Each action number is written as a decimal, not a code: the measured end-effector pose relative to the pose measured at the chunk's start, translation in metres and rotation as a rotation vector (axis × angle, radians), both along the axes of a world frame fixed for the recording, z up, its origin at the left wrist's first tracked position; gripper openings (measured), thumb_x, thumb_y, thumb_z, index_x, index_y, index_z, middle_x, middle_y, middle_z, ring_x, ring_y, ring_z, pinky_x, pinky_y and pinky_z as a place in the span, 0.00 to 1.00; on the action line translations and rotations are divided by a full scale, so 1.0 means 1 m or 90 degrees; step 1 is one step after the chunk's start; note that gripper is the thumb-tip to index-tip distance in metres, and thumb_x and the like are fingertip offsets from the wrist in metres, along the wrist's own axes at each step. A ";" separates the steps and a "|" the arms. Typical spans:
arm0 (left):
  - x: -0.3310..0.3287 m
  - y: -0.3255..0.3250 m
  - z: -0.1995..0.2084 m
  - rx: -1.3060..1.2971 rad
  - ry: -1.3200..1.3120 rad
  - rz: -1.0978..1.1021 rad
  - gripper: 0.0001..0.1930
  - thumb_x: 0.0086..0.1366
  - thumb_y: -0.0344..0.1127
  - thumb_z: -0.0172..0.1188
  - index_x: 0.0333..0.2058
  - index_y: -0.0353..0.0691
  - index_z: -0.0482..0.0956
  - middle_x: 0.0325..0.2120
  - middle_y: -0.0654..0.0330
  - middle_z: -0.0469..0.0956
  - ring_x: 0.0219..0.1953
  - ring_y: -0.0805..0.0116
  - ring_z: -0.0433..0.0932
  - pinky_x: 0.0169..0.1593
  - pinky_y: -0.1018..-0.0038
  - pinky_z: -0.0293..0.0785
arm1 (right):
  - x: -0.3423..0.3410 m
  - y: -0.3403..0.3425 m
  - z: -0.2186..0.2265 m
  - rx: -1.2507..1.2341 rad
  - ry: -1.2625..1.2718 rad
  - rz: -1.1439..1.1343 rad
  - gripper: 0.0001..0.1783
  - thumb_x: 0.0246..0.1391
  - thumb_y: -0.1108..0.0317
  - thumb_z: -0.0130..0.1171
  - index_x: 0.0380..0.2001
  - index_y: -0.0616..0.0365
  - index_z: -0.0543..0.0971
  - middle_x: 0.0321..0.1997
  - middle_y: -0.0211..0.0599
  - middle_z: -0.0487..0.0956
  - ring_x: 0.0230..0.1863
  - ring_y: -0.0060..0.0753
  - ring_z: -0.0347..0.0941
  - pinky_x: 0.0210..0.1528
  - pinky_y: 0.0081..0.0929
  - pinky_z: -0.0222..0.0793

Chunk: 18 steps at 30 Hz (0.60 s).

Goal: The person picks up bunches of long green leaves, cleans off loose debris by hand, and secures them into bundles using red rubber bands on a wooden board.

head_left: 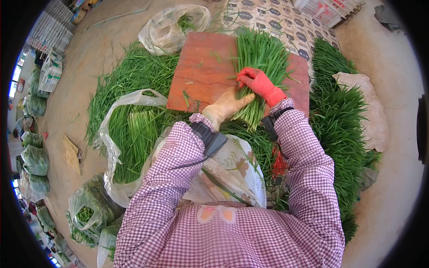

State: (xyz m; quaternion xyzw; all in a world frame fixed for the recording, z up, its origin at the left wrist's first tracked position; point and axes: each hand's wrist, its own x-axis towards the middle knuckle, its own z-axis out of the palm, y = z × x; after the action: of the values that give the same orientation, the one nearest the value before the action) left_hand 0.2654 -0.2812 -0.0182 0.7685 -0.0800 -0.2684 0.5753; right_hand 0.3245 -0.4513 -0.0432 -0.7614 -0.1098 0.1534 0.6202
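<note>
A thick bunch of garlic chives (pixel 261 53) lies on a reddish-brown board (pixel 201 67), leaves away from me and pale cut stems toward me. My left hand (pixel 223 108), in a pale glove, grips the bunch near the stems; its thumb crosses on top and the other fingers are mostly hidden. Above the bunch's middle my right hand (pixel 259 84), in a red glove, is closed in a pinch at the bunch's left side. Whatever is between those fingertips is too small to make out. Red ties (pixel 279 163) hang below my right wrist.
Loose chives (pixel 129 71) are heaped left of the board, with more chives (pixel 339 129) piled along the right. An open plastic bag (pixel 114 147) of chives stands at left. Beyond the board are another clear bag (pixel 154 33) and a patterned sheet (pixel 254 15). Filled bags (pixel 35 158) line the far left.
</note>
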 end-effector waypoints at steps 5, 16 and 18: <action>-0.002 0.001 0.020 0.132 -0.072 -0.037 0.54 0.48 0.54 0.71 0.65 0.28 0.51 0.59 0.40 0.65 0.61 0.49 0.66 0.63 0.65 0.61 | -0.018 0.016 0.044 -0.054 -0.126 -0.010 0.06 0.57 0.72 0.55 0.34 0.63 0.78 0.28 0.28 0.77 0.28 0.18 0.71 0.32 0.19 0.68; 0.008 0.039 0.070 0.771 -0.402 -0.285 0.65 0.38 0.60 0.73 0.68 0.33 0.45 0.68 0.47 0.50 0.72 0.46 0.41 0.71 0.48 0.31 | -0.051 0.032 0.034 -0.017 -0.196 -0.077 0.06 0.57 0.70 0.58 0.35 0.60 0.79 0.31 0.30 0.78 0.35 0.23 0.75 0.39 0.21 0.71; -0.003 0.028 0.054 0.781 -0.419 -0.248 0.66 0.38 0.61 0.73 0.68 0.33 0.45 0.68 0.46 0.50 0.72 0.46 0.40 0.70 0.47 0.30 | -0.048 0.036 0.029 0.039 -0.134 -0.073 0.05 0.57 0.70 0.57 0.35 0.60 0.78 0.30 0.30 0.77 0.34 0.22 0.74 0.38 0.21 0.71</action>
State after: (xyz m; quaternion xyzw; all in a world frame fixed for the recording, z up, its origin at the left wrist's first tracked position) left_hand 0.2628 -0.2536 0.0354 0.9659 -0.2191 -0.1175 -0.0721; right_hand 0.2763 -0.4155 -0.0143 -0.7592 -0.1353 0.0340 0.6357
